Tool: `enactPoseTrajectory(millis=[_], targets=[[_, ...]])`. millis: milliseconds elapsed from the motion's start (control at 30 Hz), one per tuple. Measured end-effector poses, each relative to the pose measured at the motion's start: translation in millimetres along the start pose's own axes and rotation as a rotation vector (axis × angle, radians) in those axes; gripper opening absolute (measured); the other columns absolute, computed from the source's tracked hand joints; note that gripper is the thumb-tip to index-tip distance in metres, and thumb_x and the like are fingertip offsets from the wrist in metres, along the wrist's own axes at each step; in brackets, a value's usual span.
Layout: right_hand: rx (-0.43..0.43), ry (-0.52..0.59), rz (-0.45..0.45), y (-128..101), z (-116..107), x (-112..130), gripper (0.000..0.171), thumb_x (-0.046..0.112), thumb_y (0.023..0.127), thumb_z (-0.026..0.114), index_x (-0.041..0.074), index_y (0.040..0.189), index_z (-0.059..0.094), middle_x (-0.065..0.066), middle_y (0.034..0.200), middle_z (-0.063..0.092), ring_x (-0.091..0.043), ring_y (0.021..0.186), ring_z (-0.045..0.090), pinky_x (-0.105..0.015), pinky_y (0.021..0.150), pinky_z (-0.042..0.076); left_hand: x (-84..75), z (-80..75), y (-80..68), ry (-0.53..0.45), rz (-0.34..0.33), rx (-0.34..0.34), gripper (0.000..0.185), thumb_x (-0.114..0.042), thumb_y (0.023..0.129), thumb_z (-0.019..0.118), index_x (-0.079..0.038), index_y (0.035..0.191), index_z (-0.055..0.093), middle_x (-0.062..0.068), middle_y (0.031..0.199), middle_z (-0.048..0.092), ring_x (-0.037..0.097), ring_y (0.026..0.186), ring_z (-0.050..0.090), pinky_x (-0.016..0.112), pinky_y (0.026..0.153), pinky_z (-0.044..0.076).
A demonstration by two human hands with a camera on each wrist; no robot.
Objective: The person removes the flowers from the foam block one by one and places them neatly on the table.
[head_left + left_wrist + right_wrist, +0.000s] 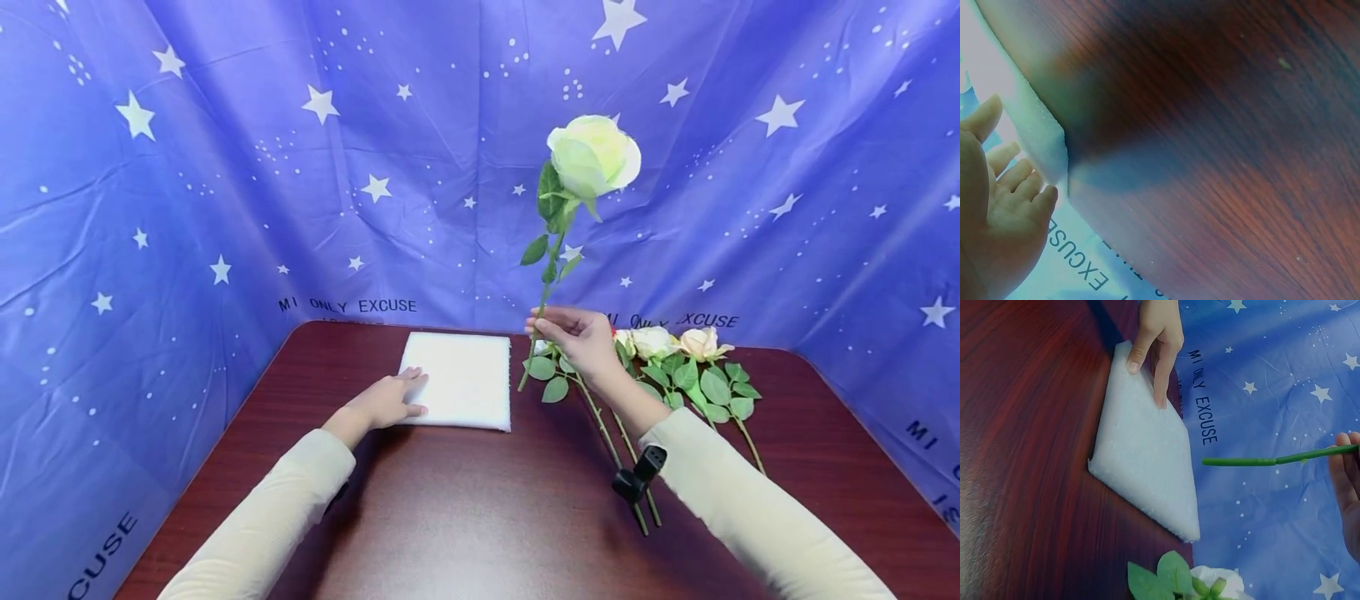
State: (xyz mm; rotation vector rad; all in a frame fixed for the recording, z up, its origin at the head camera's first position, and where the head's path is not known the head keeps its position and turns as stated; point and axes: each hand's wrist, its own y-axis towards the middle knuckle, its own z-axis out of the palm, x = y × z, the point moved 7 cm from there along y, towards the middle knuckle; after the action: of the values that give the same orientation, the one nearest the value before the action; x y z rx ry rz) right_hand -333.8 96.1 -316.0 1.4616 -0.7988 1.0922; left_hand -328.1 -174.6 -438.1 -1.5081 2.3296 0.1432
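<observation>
A white rose with a green stem (551, 271) stands nearly upright in my right hand (581, 337), its stem pinched between thumb and fingers. The pale bloom (594, 158) is at the top, and the bare stem end (1238, 462) points down, above and to the right of a square white foam block (468, 383). My left hand (386, 400) rests on the block's left edge, thumb and fingers stretched out over its top. In the left wrist view, the left hand (1013, 219) is beside the foam's edge (1044, 134).
Several more roses lie on the right of the dark red wooden table (450, 517): a white one (651, 342), a peach one (701, 342) and a partly hidden red one. Their stems (600, 421) reach toward the front, below my right forearm. A blue star-patterned cloth (450, 150) surrounds the table.
</observation>
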Motion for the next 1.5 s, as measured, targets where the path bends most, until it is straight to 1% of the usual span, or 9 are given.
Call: enactPoseTrajectory(millis=[200,467,533,733,967,1067,1133,1300,1500], targets=[[0.032,-0.034,0.041,-7,-11,-3,0.032,-0.004,0.088,0.063,-0.022,0.113,0.056,0.012,0.084,0.076,-0.007,0.077,0.074,-0.030,0.077,0.059,0.0,-0.6,0.2,0.004,0.003,0.004,0.064,-0.032,0.091,0.063,-0.003,0.145,0.042,0.018,0.154,0.035,0.035,0.146,0.029,0.047,0.119,0.027],[0.156,-0.038,0.087,-16,-18,-8,0.035,-0.005,0.087,0.064,-0.027,0.112,0.053,0.005,0.084,0.077,-0.013,0.080,0.075,-0.032,0.078,0.059,0.9,-0.9,-0.7,0.009,0.002,0.007,0.064,-0.031,0.092,0.063,-0.002,0.145,0.041,0.019,0.154,0.034,0.036,0.145,0.029,0.048,0.119,0.027],[0.185,-0.014,0.089,-19,-21,-9,0.031,-0.006,0.087,0.063,-0.025,0.111,0.057,0.003,0.086,0.077,-0.013,0.082,0.075,-0.031,0.078,0.059,0.6,-1.4,-0.6,0.008,0.004,0.006,0.064,-0.031,0.092,0.063,-0.002,0.145,0.041,0.019,0.154,0.034,0.036,0.145,0.029,0.047,0.119,0.028],[0.242,-0.003,0.133,-29,-32,-14,0.019,-0.004,0.087,0.063,-0.002,0.105,0.069,0.001,0.090,0.077,-0.014,0.084,0.075,-0.032,0.079,0.059,0.1,-2.8,0.0,0.007,0.004,0.003,0.064,-0.031,0.092,0.063,-0.002,0.145,0.041,0.019,0.155,0.034,0.035,0.146,0.029,0.047,0.120,0.027],[0.232,-0.056,0.205,-40,-42,-23,0.035,-0.002,0.089,0.063,-0.023,0.115,0.054,0.002,0.090,0.077,-0.015,0.086,0.075,-0.031,0.080,0.059,0.8,-1.4,0.5,0.002,-0.007,0.012,0.065,-0.032,0.092,0.062,-0.003,0.145,0.041,0.018,0.155,0.033,0.034,0.146,0.027,0.047,0.120,0.026],[0.231,-0.056,0.252,-46,-43,-29,0.040,-0.001,0.088,0.064,-0.025,0.118,0.051,0.002,0.090,0.077,-0.014,0.086,0.075,-0.030,0.079,0.059,1.9,-0.5,0.5,0.000,-0.011,0.014,0.065,-0.032,0.092,0.062,-0.004,0.146,0.040,0.017,0.156,0.032,0.034,0.147,0.027,0.047,0.120,0.026],[0.246,-0.045,0.270,-51,-43,-32,0.036,-0.001,0.088,0.064,-0.021,0.117,0.055,0.001,0.091,0.077,-0.014,0.086,0.075,-0.030,0.079,0.060,1.7,0.0,1.1,0.004,-0.006,0.012,0.064,-0.032,0.092,0.063,-0.003,0.145,0.041,0.017,0.156,0.033,0.034,0.146,0.028,0.047,0.120,0.026],[0.296,-0.005,0.299,-60,-42,-38,0.018,-0.001,0.088,0.064,0.003,0.105,0.069,0.000,0.092,0.077,-0.013,0.086,0.074,-0.029,0.078,0.060,1.2,0.4,2.1,0.009,-0.008,0.015,0.064,-0.032,0.092,0.063,-0.003,0.145,0.041,0.018,0.155,0.033,0.035,0.146,0.028,0.048,0.120,0.027],[0.392,0.018,0.360,-68,-41,-45,0.019,-0.002,0.089,0.061,0.006,0.104,0.070,0.002,0.094,0.077,-0.012,0.087,0.074,-0.030,0.079,0.060,0.3,-1.2,1.0,-0.005,-0.012,0.022,0.065,-0.032,0.092,0.063,-0.004,0.146,0.040,0.017,0.156,0.032,0.034,0.147,0.027,0.046,0.121,0.025]])
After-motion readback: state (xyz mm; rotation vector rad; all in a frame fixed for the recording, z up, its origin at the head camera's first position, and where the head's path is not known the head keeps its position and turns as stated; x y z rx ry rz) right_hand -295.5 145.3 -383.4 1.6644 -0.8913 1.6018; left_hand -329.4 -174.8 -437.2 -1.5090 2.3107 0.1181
